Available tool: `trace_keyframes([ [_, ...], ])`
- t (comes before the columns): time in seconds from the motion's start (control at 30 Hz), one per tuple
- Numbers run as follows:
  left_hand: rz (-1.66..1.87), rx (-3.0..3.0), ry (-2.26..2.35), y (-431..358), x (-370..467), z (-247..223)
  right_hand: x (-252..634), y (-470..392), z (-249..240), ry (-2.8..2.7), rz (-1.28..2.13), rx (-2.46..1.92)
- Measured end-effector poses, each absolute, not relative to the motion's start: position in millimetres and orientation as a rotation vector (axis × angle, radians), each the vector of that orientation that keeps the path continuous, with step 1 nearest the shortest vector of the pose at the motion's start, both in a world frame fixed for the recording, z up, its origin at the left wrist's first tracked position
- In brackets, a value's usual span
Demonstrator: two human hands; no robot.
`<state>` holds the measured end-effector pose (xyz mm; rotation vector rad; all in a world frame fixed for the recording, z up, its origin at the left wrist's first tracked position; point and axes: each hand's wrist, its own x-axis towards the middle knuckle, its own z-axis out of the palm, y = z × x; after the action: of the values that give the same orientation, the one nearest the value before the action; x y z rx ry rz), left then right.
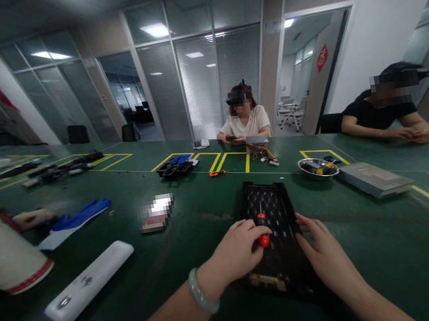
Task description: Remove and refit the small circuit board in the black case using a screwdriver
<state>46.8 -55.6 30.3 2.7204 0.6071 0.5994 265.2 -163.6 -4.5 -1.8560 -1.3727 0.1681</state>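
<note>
My left hand (pixel 243 246) is closed around the red-and-black handle of a screwdriver (pixel 264 237), whose thin shaft points away from me. The screwdriver is over a long black plastic tray (pixel 286 269) with a quilted-looking, perforated surface. A brownish strip (pixel 267 282) shows at the tray's near end. Along the tray's right rim, my right hand (pixel 326 251) rests with its fingers stretched and slightly apart, touching the side. I cannot tell whether the screwdriver's tip touches the tray.
Beyond the tray lie an orange screwdriver (pixel 217 173), wires (pixel 263 153) and black trays (pixel 177 168). A metal bowl (pixel 319 176) and grey box (pixel 376 179) stand right. A power strip (pixel 91 282), phone (pixel 157 214) and blue glove (pixel 79 216) lie left. Other people sit around the table.
</note>
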Motion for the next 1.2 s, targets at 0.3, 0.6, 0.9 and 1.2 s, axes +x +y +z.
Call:
trace_keyframes([
  [0.3,0.627,2.663,0.655,-57,43,32,267,-163,-2,-1.375,0.188,-1.961],
  [0.6,0.823,2.328,1.103,-30,44,20,268,-162,-3,-1.328,0.311,-2.183],
  [0.9,0.761,2.113,1.157,-3,47,-14,268,-163,10,-1.384,0.626,-2.246],
  [1.2,0.806,1.991,1.054,5,43,-18,262,-163,17,-1.479,0.565,-2.246],
])
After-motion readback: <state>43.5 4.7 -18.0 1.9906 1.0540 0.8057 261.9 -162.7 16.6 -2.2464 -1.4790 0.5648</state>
